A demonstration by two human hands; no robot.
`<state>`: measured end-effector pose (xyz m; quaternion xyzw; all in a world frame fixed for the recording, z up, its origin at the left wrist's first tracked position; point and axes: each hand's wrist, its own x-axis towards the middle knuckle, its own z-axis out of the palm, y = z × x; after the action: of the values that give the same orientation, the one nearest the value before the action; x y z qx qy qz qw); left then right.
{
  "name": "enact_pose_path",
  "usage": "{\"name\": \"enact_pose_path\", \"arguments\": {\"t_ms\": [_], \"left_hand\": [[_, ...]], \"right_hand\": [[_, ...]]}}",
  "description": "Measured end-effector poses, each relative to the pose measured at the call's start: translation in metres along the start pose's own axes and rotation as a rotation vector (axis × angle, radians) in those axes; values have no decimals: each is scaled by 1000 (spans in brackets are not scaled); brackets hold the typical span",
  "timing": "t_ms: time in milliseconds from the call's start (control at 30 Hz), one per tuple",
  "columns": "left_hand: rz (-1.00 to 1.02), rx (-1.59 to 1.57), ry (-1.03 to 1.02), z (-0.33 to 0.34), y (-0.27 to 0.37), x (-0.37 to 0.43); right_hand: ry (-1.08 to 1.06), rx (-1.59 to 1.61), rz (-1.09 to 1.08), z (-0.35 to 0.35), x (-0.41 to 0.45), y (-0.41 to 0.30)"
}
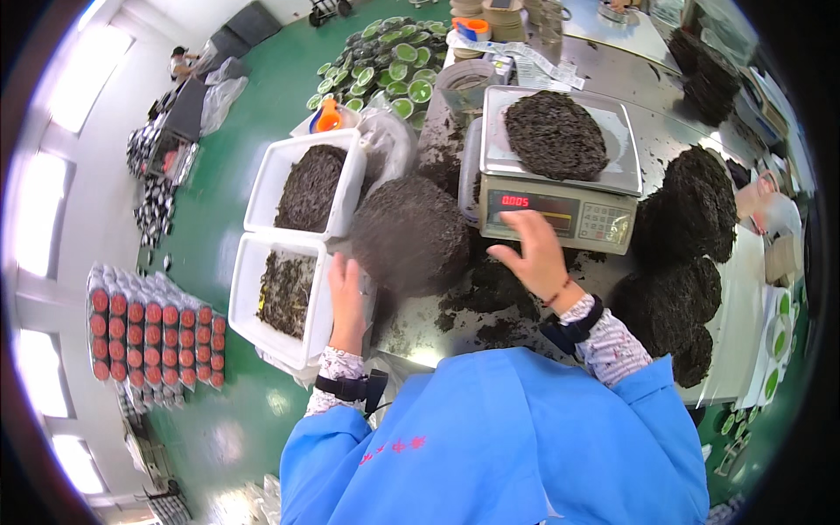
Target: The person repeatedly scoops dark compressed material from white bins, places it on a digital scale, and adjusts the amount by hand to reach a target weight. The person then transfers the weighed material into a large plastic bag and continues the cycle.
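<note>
My right hand is in front of the electronic scale, fingers spread and nothing in them. A round cake of dried dark seaweed lies on the scale's pan, above a display lit with red digits. My left hand is raised beside the white plastic bins, fingers extended with no grip on anything visible; its thumb is hidden. Just right of its fingertips, another round seaweed cake is blurred by motion. One white bin holds a seaweed cake, and the nearer bin holds loose seaweed scraps.
Stacked seaweed cakes stand right of the scale. Seaweed crumbs litter the metal table. Behind are a clear plastic tub and an orange tape dispenser. Many green-labelled packages and red-ended packs are piled beyond.
</note>
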<state>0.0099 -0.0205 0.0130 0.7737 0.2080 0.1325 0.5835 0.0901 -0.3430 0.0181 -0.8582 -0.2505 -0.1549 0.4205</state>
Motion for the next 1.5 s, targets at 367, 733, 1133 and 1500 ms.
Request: {"name": "enact_pose_path", "arguments": {"t_ms": [367,733,1133,1500], "left_hand": [[213,74,-73,20,29,-21],[-250,-757,-156,41,15,6],[393,-707,-29,35,71,12],[83,-709,-327,42,104,3]], "right_hand": [[-463,33,-311,82,37,-36],[404,680,404,5,79,-27],[537,908,609,-76,53,-26],[392,43,69,-98,43,-1]]}}
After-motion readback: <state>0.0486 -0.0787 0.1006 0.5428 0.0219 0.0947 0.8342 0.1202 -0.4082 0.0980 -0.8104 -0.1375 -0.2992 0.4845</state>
